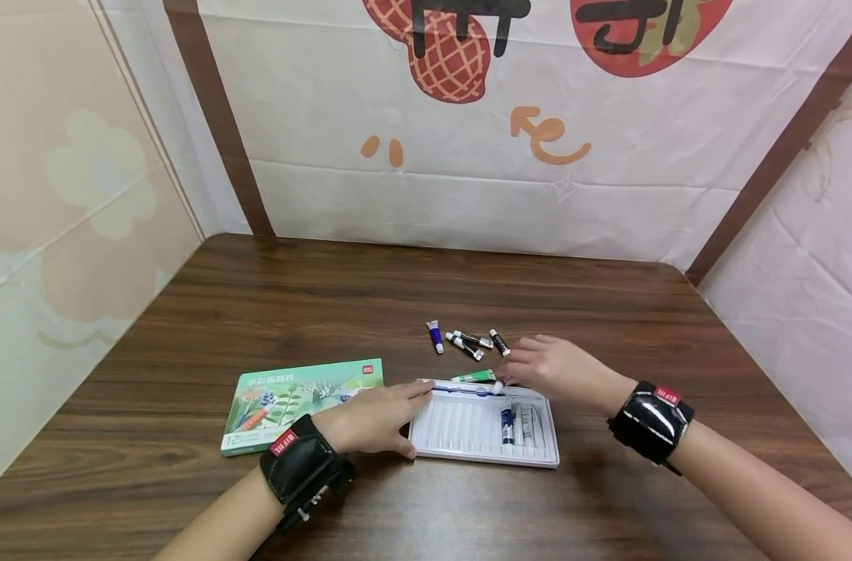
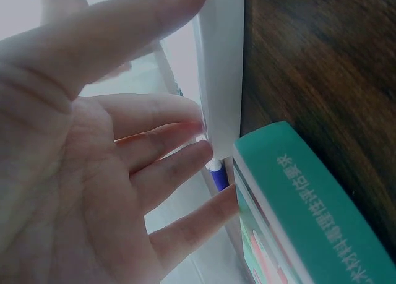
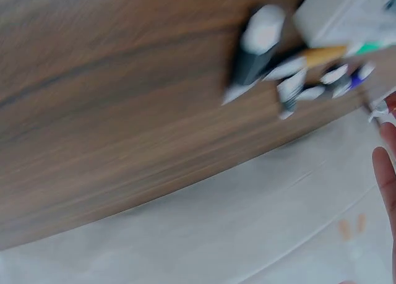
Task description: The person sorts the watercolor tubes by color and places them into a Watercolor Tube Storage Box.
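A white plastic tray (image 1: 461, 436) with ridged slots lies before me. My left hand (image 1: 372, 417) rests at its left end, fingers stretched along the rim and thumb by the near corner. In the left wrist view the fingertips touch the tray's side wall (image 2: 224, 67). Several small paint tubes, one with a dark blue band (image 1: 507, 427), lie in the right-hand slots. A thin blue stick (image 1: 468, 391) runs along the far edge. Over the far right corner, my right hand (image 1: 555, 370) pinches a paint tube, mostly hidden, its white cap (image 1: 497, 387) showing.
Beyond the tray lie a green-banded tube (image 1: 475, 376), a purple tube (image 1: 435, 336) and several black-and-white tubes (image 1: 499, 341). A green printed paint box (image 1: 292, 397) is left of the tray, partly behind my left hand. A printed cloth (image 1: 433, 202) hangs behind the table.
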`<act>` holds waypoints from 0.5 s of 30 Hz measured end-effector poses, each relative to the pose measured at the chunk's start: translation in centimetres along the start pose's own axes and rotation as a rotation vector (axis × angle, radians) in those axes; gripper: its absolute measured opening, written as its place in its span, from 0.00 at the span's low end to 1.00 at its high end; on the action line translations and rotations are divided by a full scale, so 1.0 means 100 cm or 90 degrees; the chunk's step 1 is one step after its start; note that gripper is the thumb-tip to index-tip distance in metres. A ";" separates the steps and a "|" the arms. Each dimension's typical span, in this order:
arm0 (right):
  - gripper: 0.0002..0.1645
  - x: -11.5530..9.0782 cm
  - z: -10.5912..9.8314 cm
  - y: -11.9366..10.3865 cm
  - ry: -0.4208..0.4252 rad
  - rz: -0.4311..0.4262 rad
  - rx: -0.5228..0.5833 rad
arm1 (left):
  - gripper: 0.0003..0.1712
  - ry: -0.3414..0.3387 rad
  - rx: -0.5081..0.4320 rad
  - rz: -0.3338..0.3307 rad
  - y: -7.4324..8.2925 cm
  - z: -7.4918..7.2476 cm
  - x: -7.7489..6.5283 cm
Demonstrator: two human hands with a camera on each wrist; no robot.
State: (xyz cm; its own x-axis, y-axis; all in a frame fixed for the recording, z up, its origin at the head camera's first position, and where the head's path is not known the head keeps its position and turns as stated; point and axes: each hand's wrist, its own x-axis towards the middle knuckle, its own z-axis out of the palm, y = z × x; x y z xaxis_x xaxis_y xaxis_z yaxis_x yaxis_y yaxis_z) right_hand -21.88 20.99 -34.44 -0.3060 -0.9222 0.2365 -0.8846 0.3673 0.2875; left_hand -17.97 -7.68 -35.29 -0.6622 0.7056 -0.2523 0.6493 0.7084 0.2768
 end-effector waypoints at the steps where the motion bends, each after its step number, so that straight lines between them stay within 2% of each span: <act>1: 0.14 0.002 -0.001 -0.005 -0.005 -0.013 0.003 | 0.44 0.001 0.001 0.000 0.000 0.000 0.000; 8: 0.11 0.005 0.005 -0.031 -0.032 -0.078 0.010 | 0.43 0.006 0.003 0.006 -0.001 0.001 0.000; 15: 0.15 0.004 0.005 -0.038 -0.093 -0.071 0.015 | 0.43 0.009 0.005 0.008 -0.001 0.001 0.000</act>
State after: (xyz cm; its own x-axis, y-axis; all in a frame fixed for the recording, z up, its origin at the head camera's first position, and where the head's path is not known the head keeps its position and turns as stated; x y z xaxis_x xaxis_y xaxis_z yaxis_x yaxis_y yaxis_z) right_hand -18.83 19.15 -35.93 -0.2517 -0.9655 0.0667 -0.9234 0.2603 0.2822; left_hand -17.98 -7.76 -35.40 -0.6598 0.7136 -0.2354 0.6600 0.7001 0.2725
